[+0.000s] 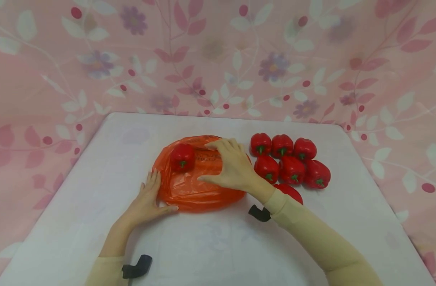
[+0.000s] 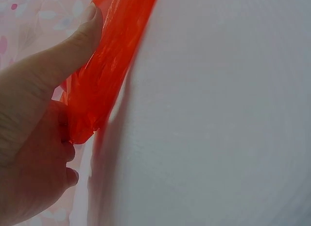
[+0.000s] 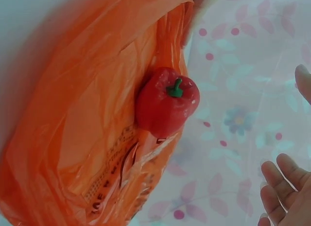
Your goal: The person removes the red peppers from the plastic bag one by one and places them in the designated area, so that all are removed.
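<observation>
An orange plastic bag [image 1: 203, 200] with dark print lies spread wide on the white table. One red bell pepper [image 1: 182, 157] with a green stem sits on its left part; the right wrist view shows this pepper [image 3: 167, 103] against the orange plastic. My left hand [image 1: 148, 200] rests along the bag's left edge, fingers spread and thumb at the near edge. In the left wrist view the thumb [image 2: 87, 36] touches the plastic. Over the bag's right half hovers my right hand [image 1: 236, 165], fingers and thumb apart, holding nothing.
Right of the bag several red bell peppers [image 1: 291, 170] stand close together in two rows. Another pepper [image 1: 290, 193] is partly covered by my right sleeve. A pink floral cloth [image 1: 218, 59] hangs behind the table's far edge. Black wrist pieces [image 1: 137, 268] show at both wrists.
</observation>
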Action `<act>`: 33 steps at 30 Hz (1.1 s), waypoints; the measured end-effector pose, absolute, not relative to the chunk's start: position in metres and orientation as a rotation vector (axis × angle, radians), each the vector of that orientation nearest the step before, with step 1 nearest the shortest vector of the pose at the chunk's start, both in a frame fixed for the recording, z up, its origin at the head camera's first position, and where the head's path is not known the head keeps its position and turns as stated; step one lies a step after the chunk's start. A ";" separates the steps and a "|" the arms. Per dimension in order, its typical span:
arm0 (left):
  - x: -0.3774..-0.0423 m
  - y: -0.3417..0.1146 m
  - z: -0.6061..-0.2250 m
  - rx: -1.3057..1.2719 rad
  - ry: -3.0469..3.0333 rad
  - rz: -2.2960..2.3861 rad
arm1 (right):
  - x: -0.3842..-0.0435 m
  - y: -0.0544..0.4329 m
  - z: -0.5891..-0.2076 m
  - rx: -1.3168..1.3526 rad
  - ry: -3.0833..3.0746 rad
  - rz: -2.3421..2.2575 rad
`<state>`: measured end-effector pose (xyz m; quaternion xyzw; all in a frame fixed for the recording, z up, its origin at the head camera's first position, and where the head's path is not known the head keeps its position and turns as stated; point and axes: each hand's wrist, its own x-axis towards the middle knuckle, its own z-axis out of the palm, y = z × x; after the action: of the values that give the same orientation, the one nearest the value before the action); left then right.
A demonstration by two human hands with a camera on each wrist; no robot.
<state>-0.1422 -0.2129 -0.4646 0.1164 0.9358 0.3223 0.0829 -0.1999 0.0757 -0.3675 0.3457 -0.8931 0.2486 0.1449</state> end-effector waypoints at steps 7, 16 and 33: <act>-0.141 -0.213 -0.464 0.318 2.782 0.949 | -0.202 0.071 -0.368 1.003 -2.560 0.695; -0.140 -0.213 -0.462 0.298 2.770 0.950 | -0.202 0.069 -0.368 1.006 -2.582 0.700; -0.142 -0.213 -0.466 0.319 2.778 0.941 | -0.212 0.054 -0.365 0.990 -2.601 0.758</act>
<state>-0.1418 -0.2135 -0.4655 0.1077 0.9373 0.3175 0.0955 -0.2120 0.0544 -0.3654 0.3403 -0.8943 0.2608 0.1282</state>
